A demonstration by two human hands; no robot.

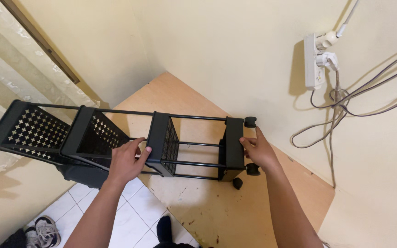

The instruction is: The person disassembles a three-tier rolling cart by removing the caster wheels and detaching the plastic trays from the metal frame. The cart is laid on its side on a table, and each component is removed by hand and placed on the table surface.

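Above the wooden bench [217, 216], left hand [126, 161] and right hand [258, 149] each grip, closed, the black perforated-metal tiered trolley [161, 142].

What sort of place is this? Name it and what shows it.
Probably a corner of a room in a home: cream walls, a white tiled floor, a lace curtain and a wall-hung power strip. Both hands hold a black wheeled shelf rack tipped sideways over a wooden board.
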